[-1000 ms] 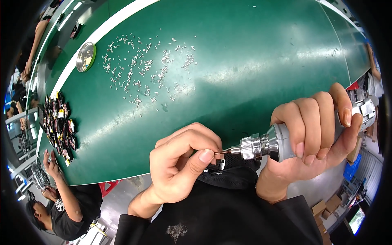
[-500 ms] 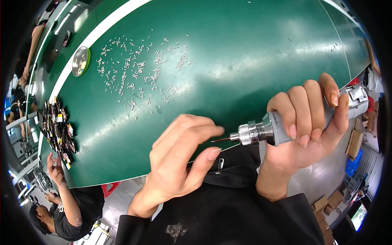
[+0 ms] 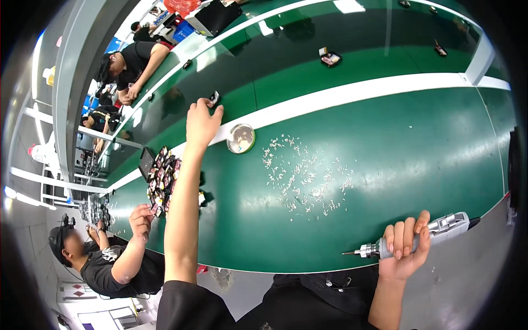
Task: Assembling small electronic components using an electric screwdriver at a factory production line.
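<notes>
The small dark part [image 3: 213, 99] sits upper left of centre on the green table [image 3: 396, 143]; pinching it squarely before lifting seems wise. The left hand [image 3: 201, 122] reaches it, fingers half curled, touching it. Lower right, the right hand [image 3: 406, 250] wraps tight around the electric screwdriver [image 3: 434, 231].

Just beyond the left hand [image 3: 202, 122]: a small dark packet [image 3: 213, 99] with a pale face, at the fingertips. Below and left of that hand: a heap of small dark packets [image 3: 163, 179] with pink and white marks. Far beyond the right hand [image 3: 406, 247]: a small open box [image 3: 330, 57], dark with pale contents.
</notes>
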`<act>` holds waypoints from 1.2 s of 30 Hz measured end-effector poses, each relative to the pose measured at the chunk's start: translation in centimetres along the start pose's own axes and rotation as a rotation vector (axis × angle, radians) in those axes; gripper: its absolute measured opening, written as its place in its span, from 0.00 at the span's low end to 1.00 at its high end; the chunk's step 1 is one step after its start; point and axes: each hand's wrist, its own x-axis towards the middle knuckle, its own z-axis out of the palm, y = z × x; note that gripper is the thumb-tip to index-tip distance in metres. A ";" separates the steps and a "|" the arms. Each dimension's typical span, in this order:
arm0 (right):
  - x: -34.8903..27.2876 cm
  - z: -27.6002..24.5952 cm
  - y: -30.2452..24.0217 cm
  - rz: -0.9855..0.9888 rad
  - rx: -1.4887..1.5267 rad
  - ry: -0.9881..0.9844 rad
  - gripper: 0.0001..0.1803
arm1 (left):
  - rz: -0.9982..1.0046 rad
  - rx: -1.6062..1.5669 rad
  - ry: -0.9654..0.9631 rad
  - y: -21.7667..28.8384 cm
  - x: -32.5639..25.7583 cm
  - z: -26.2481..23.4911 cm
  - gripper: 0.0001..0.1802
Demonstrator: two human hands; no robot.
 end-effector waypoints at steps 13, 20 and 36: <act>0.0 0.0 -0.1 0.070 0.032 -0.041 0.09 | 0.222 0.065 -0.149 -4.6 4.2 2.3 0.20; 0.2 -0.5 -0.6 0.163 0.082 -0.078 0.04 | 0.414 -0.360 -0.141 10.5 -3.2 -3.3 0.20; -4.5 -1.7 -3.2 0.249 0.140 -0.114 0.10 | 0.941 -0.750 -0.486 25.6 -18.3 -5.7 0.19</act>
